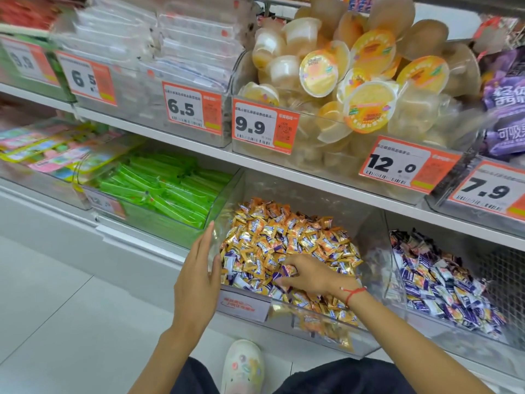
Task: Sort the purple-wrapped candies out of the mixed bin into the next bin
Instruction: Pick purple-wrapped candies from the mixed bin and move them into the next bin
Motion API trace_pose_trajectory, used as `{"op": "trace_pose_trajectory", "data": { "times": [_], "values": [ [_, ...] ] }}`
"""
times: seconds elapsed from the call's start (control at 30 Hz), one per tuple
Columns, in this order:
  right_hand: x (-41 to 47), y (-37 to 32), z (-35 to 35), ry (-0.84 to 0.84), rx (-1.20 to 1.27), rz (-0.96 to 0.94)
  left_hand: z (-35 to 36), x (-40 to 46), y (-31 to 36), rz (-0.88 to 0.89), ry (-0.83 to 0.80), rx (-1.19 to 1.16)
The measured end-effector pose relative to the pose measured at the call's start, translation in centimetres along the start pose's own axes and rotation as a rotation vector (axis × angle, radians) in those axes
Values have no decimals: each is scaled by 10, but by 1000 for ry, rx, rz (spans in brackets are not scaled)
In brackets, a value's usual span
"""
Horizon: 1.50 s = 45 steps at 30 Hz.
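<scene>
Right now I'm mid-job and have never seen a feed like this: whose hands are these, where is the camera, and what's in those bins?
There is no machine: one wide camera sits on a person's head, looking down at their bare hands before shop shelves. The left hand rests, fingers straight, against the left wall of the mixed bin, a clear tub of orange and purple-wrapped candies. The right hand, a red string at its wrist, digs into that pile with curled fingers; whether it holds a candy I cannot tell. The next bin, to the right, holds mostly purple candies. Green packets lie left, jelly cups above.
</scene>
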State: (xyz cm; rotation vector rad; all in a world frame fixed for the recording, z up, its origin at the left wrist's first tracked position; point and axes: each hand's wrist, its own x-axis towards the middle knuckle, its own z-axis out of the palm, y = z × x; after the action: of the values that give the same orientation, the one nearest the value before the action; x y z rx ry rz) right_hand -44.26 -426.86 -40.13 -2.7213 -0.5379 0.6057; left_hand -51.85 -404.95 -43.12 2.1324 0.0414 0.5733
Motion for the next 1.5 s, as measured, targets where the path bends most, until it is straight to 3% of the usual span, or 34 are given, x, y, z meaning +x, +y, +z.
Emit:
{"op": "trace_pose_trajectory", "data": {
  "times": [0.1, 0.2, 0.37, 0.5, 0.7, 0.87, 0.97, 1.07, 1.13, 1.23, 1.3, 1.37, 1.5],
  "values": [
    [10, 13, -4, 178, 85, 15, -1, -1, 1, 7, 16, -37],
    [22, 6, -13, 374, -70, -36, 0, -1, 1, 0, 21, -31],
    [51, -8, -2, 150, -322, -115, 0, 0, 0, -6, 7, -23],
    [54, -6, -1, 159, -323, -144, 0, -1, 1, -3, 13, 3],
    [35, 10, 4, 192, 11, -126, -2, -3, 2, -20, -2, 7],
    [-12, -2, -22, 94, 643, 24, 0, -4, 2, -46, 6, -2],
    [-46, 1, -38, 106, 694, 42, -2, -5, 1, -33, -6, -41],
    [-82, 8, -46, 312, 723, -23, 1, -8, 1, -48, 17, -96],
    [-106, 17, -46, 553, 676, -68, 4, -10, 1, -66, 44, -109],
    [-138, 48, -44, 1023, 321, -35, 6, -11, -1, -69, 63, -99],
    [-147, 84, -41, 1188, 142, 100, 7, -11, -2, -72, 71, -96],
    [-140, 129, -36, 1105, 53, 296, 7, -10, -2, -67, 86, -105],
    [-121, 179, -20, 516, 77, 556, 5, -8, 0, -62, 75, -156]
  ]
}}
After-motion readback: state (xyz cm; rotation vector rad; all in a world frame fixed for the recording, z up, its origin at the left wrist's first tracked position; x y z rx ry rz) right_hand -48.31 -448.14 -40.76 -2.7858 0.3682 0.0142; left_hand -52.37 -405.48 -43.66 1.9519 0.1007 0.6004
